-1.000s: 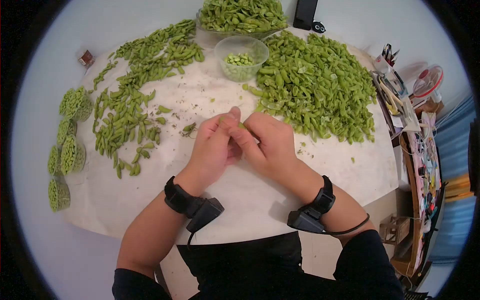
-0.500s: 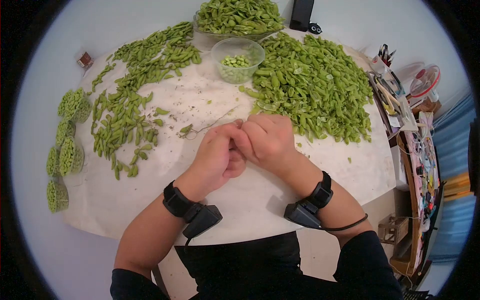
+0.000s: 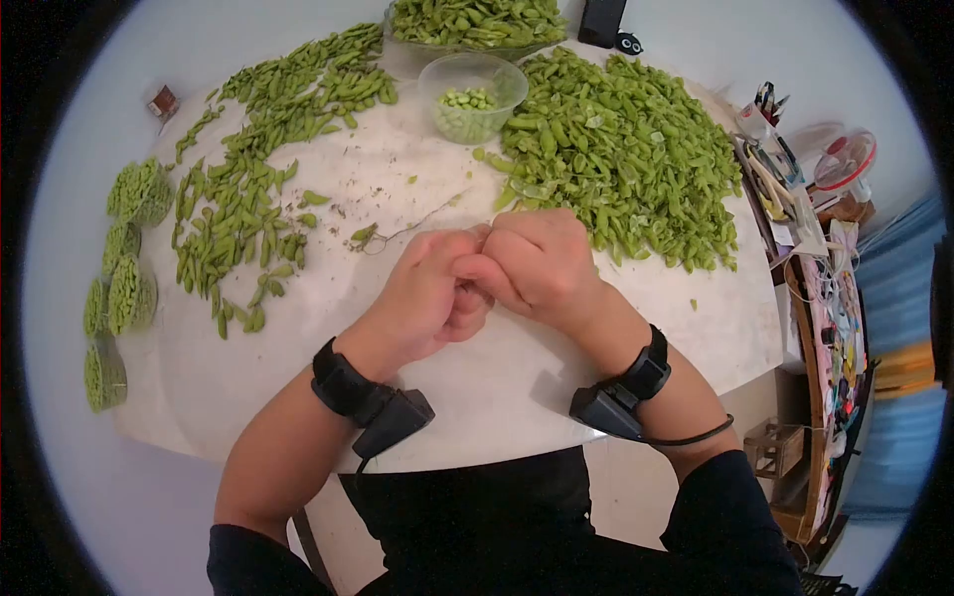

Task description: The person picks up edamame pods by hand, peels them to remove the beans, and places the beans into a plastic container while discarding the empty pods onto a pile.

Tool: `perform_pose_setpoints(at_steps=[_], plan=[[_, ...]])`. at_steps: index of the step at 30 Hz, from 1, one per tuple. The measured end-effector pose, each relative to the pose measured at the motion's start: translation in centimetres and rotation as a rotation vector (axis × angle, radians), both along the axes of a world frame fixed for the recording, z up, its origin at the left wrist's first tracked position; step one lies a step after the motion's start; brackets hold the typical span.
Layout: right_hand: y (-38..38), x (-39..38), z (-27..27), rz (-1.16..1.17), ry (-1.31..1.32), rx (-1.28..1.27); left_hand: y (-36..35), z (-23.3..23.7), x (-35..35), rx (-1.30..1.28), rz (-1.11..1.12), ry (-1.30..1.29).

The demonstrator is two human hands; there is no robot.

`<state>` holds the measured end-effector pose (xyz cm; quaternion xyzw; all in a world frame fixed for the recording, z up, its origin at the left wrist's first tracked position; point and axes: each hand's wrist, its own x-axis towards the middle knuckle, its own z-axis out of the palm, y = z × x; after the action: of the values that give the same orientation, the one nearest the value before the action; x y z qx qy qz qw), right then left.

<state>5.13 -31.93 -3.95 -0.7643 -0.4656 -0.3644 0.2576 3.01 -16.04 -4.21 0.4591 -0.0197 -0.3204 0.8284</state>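
My left hand (image 3: 434, 290) and my right hand (image 3: 542, 263) meet above the middle of the table, fingers curled and pressed together. Whatever they pinch is hidden behind the knuckles. Beyond them stands a clear plastic bowl (image 3: 473, 127) with shelled green beans (image 3: 465, 100) in it. Whole soybean pods (image 3: 238, 214) lie spread to the left of my hands. A large heap of split, flattened pods (image 3: 626, 159) lies to the right, close to my right hand. A thin stem with a small pod (image 3: 365, 234) lies just beyond my left hand.
At the back, a big glass bowl (image 3: 477, 50) brims with pods. Several clear tubs of beans (image 3: 139, 194) line the left edge. A black phone-like object (image 3: 601, 22) leans at the back. Tools (image 3: 770, 184) and a cluttered shelf (image 3: 840, 328) are on the right.
Both hands stay pressed together, with only a slight shift of the fingers. The whole view has moved a little, so the table's things sit slightly higher.
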Motion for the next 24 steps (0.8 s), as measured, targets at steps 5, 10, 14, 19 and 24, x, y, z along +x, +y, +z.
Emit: perform_pose_setpoints(at_steps=[5,10,14,19,24], plan=[[0.2,0.1,0.3,-0.003,0.107,0.042,0.5,0.7,0.3,0.044,0.009,-0.106],[0.4,-0.2,0.0,-0.141,0.277,0.104,1.0,-0.6,1.1,-0.020,0.134,-0.277],[1.0,0.0,-0.5,-0.113,0.472,0.369,1.2,-0.7,1.2,-0.114,0.146,-0.284],[0.5,0.2,-0.5,-0.044,0.815,0.553,1.1,-1.6,1.8,0.058,0.192,-0.518],[0.5,0.2,0.0,0.062,0.993,0.665,0.9,-1.3,1.8,0.230,0.308,-0.651]])
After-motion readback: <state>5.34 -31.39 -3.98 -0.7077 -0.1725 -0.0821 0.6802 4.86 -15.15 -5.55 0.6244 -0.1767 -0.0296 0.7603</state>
